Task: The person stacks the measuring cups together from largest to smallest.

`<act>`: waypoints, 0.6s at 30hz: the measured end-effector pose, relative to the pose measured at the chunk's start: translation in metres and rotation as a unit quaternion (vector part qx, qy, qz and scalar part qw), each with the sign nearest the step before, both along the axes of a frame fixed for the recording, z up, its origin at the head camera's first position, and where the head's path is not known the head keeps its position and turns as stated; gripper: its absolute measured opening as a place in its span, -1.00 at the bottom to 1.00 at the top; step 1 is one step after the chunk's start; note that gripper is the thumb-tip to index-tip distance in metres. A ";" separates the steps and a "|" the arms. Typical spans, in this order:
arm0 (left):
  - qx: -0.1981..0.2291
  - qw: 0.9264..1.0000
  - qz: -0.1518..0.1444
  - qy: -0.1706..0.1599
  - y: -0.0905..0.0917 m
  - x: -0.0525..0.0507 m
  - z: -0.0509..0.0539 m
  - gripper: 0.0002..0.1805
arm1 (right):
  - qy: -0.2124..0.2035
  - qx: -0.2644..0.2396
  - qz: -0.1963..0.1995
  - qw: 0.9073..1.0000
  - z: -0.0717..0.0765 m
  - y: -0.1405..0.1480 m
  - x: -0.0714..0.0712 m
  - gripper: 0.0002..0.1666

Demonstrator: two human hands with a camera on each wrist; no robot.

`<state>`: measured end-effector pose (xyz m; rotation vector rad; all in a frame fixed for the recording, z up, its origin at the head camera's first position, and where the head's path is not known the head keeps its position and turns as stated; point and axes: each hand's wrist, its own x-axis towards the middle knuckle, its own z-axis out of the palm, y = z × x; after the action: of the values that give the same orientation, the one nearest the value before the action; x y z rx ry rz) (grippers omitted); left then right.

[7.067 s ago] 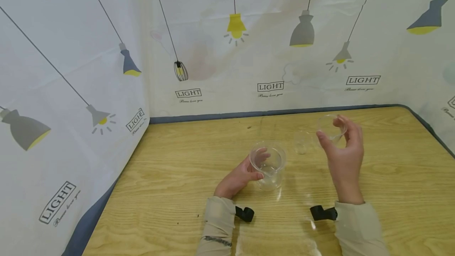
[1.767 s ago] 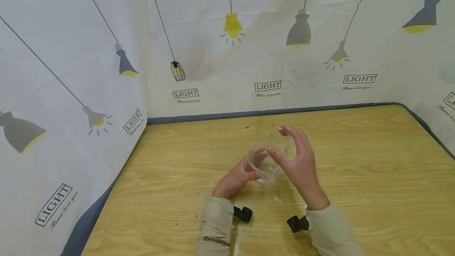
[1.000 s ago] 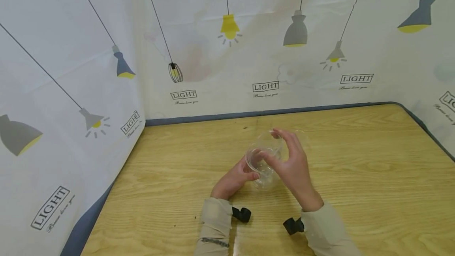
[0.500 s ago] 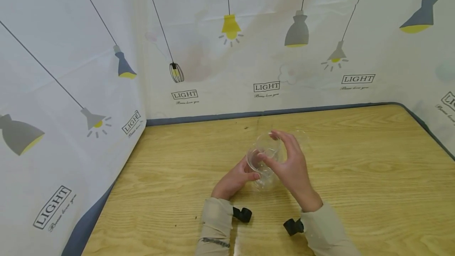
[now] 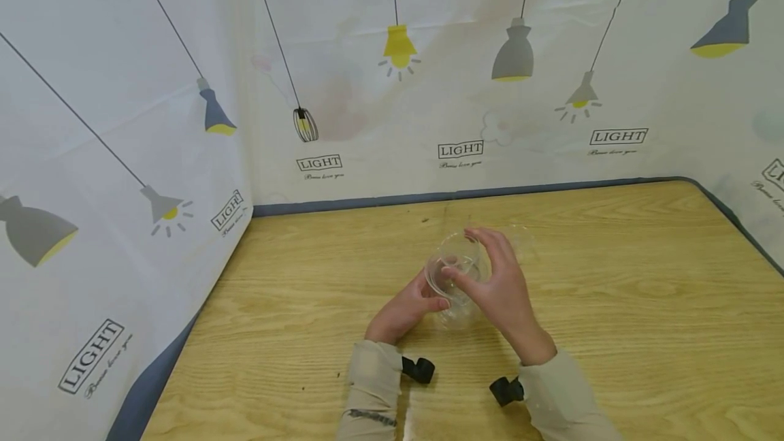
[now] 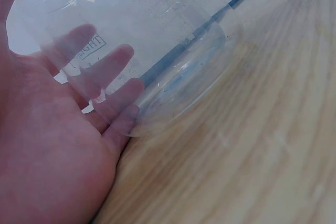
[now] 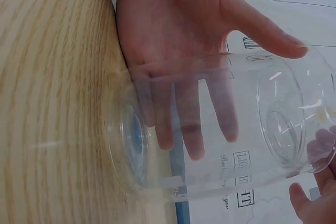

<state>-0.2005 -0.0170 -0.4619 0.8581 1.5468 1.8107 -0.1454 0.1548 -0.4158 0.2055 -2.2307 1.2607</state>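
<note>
A large clear beaker (image 5: 454,315) stands on the wooden table. My left hand (image 5: 407,308) grips its side, thumb in front and fingers round the back. In the left wrist view the beaker (image 6: 181,30) bears faint measuring marks, and the left hand's fingers (image 6: 118,59) show through its wall. Above it my right hand (image 5: 505,291) pinches a smaller clear beaker (image 5: 458,245) by the rim. Its base (image 7: 283,135) sits inside the large beaker's mouth in the right wrist view. Part of my right hand (image 7: 317,203) appears at that view's lower right corner.
Behind my right hand, another clear vessel (image 5: 522,237) stands faintly visible on the table. A white curtain (image 5: 367,101) printed with lamps encloses the table's back and sides. Black mounts (image 5: 419,369) are on both wrists.
My right hand has carried the smaller beaker from the right to the large beaker and lowered it slightly into the mouth. My left hand has kept its grip and stayed nearly still.
</note>
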 end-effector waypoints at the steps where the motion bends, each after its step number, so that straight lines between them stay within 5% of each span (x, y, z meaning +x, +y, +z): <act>1: 0.001 1.000 -0.002 -0.001 0.000 0.000 0.000 -0.21 | 0.001 0.000 0.001 1.000 -0.001 0.000 0.000 -0.23; 11: -0.015 1.000 -0.017 0.000 0.000 -0.002 0.000 -0.24 | 0.007 0.014 0.007 1.000 -0.004 -0.002 -0.001 -0.23; 18: -0.030 1.000 0.000 -0.005 -0.001 0.001 0.001 -0.21 | -0.004 0.018 0.014 1.000 -0.007 -0.002 -0.002 -0.22</act>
<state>-0.1993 -0.0177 -0.4613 0.8189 1.5871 1.7564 -0.1473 0.1524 -0.4228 0.2475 -2.2673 1.2385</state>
